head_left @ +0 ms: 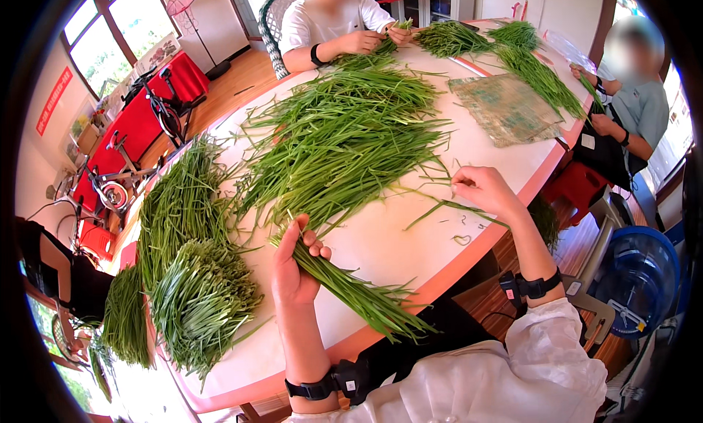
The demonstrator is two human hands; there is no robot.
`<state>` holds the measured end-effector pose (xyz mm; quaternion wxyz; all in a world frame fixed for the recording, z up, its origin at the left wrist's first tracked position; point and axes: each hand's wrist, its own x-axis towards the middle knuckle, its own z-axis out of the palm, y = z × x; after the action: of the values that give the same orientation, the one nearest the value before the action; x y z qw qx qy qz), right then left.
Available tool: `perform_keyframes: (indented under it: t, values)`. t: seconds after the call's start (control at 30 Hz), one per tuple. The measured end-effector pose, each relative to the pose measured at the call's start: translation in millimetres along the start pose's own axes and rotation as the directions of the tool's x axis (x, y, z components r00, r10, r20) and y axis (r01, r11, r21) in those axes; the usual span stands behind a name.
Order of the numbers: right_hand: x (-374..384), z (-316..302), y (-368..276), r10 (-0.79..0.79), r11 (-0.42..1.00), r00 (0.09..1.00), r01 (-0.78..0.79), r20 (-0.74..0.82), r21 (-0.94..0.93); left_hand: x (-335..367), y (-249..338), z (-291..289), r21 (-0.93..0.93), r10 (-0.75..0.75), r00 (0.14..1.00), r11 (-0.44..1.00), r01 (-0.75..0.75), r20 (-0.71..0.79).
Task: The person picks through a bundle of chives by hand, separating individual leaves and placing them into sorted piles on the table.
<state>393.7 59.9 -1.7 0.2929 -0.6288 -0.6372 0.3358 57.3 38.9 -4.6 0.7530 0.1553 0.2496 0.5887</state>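
I've got a bundle of long green stalks (351, 291) clamped in my left hand (291, 265), fingers wrapped fully round it, cut ends fanning out below the fist over the table (395, 240) edge. My right hand (485, 190) pinches one thin stalk (447, 207), fingertips closed, the big loose pile (344, 145) just beyond.
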Motion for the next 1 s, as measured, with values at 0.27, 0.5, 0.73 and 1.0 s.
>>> perform_keyframes:
  t: [0.27, 0.5, 0.73, 1.0]
  values:
    - [15, 14, -1, -0.520, 0.789, 0.832, 0.381, -0.194, -0.482, 2, 2, -2, 0.017, -0.004, 1.000, 1.000, 0.003, 0.009]
    - [47, 88, -61, -0.720, 0.608, 0.692, 0.661, 0.045, -0.440, -3, 4, -4, -0.008, -0.005, 1.000, 1.000, 0.005, -0.002]
    - [71, 143, -88, -0.770, 0.540, 0.626, 0.743, 0.125, -0.395, -9, 10, -11, -0.021, -0.017, 1.000, 1.000, 0.017, 0.004]
    - [62, 136, -110, -0.570, 0.782, 0.810, 0.586, 0.136, -0.213, -17, 18, -17, -0.098, 0.005, 0.994, 0.995, -0.016, -0.109]
